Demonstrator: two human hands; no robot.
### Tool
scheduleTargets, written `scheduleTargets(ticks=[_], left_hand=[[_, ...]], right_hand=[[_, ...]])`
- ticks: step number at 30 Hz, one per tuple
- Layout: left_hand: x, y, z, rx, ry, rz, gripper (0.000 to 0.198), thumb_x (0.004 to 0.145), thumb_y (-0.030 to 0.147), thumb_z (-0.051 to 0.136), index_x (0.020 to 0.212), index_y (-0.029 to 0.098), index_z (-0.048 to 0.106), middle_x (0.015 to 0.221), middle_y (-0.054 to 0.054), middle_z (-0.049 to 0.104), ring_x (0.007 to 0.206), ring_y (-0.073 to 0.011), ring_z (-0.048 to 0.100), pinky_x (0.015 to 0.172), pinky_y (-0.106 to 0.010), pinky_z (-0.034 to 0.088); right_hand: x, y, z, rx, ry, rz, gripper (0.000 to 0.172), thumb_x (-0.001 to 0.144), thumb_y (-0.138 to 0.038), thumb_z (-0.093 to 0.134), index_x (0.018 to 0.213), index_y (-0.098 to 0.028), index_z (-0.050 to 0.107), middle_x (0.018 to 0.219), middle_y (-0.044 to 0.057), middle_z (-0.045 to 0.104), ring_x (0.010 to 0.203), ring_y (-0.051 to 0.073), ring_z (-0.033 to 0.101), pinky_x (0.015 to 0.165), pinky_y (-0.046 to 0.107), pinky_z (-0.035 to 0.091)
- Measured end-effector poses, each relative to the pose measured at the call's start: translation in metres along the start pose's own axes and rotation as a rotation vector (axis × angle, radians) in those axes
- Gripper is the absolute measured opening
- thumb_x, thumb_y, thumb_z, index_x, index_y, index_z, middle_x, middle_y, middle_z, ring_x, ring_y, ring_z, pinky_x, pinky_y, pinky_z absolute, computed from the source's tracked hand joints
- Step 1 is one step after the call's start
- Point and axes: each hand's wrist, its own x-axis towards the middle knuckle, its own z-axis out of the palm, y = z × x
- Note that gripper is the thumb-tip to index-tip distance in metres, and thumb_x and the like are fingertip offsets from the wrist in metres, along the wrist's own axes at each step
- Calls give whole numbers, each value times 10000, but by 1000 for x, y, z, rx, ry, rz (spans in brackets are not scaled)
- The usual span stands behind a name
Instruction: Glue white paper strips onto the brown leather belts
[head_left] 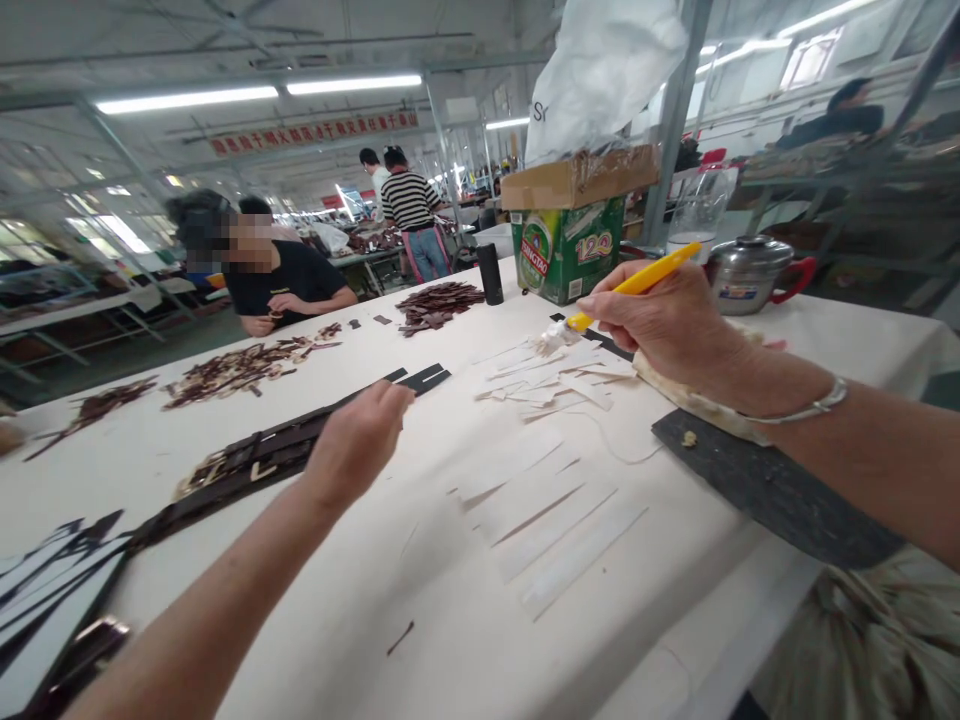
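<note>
My right hand (667, 335) grips the yellow handle of a brush (651, 280). White paste coats its bristles, which point down and left over a group of loose pale strips (551, 385). More pale strips (559, 510) lie side by side nearer to me. My left hand (364, 430) is closed, its fingers drawn together by the end of some dark strips (426, 380); anything between the fingertips is hidden. Left of that hand, dark straps (281, 445) with light loops lie in a long row.
A green carton (570, 250) and a lidded metal mug (750, 270) stand at the back right. A black cylinder (490, 275) is beside brown piled pieces (439, 305). A dark slab (757, 490) lies under my right forearm. Across the table sits a person (289, 275).
</note>
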Motion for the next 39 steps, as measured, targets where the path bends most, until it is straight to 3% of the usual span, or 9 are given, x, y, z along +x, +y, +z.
scheduleTargets(ticks=[3,6,8,16,22,26,31,39], left_hand=[[-29,29,33,12,-43,232,214,930,54,423,955,165,603,953,-92,633,876,-221,594,752,-310,495],[-43,46,58,-20,-122,313,210,876,1,483,864,181,590,907,-66,636,835,-214,585,706,-296,511],[-48,48,65,-46,-147,332,206,873,-1,496,841,184,582,902,-60,636,845,-215,586,713,-297,522],[-66,31,71,-192,-162,250,189,948,51,440,941,186,573,1044,-60,650,991,-186,593,832,-275,526],[-74,26,86,-445,-21,115,222,921,28,429,887,202,563,987,-34,674,976,-170,606,833,-270,493],[-73,26,88,-512,4,62,199,900,40,444,862,207,544,949,-21,671,924,-165,609,795,-265,475],[-72,25,86,-524,-28,36,195,890,48,426,840,210,523,934,-22,655,902,-165,595,784,-263,454],[-72,26,83,-531,-69,1,191,866,55,413,834,213,515,918,-15,629,873,-161,567,765,-261,422]], right_hand=[[-2,7,20,44,-58,52,158,702,-224,766,684,-151,627,493,-34,528,391,79,420,334,200,289],[-9,19,41,34,-147,89,177,688,-263,768,682,-150,632,477,-43,511,390,80,421,339,196,301],[-15,27,53,-1,-212,103,191,686,-295,766,690,-148,644,484,-44,516,393,79,425,340,191,305],[-25,61,106,-46,-455,143,188,720,-311,724,718,-138,651,535,-39,539,439,79,457,376,185,374],[-33,78,145,-84,-638,141,110,716,-231,688,688,-132,647,539,-45,541,475,78,477,423,176,385],[-35,82,159,-161,-711,130,81,712,-183,669,670,-122,638,555,-49,551,487,65,469,471,178,381],[-24,87,147,-347,-750,112,25,663,-104,666,645,-120,659,548,-38,578,539,85,506,505,188,363],[7,78,77,-582,-655,97,126,557,-58,700,498,-131,615,438,-31,512,484,103,480,461,218,315]])
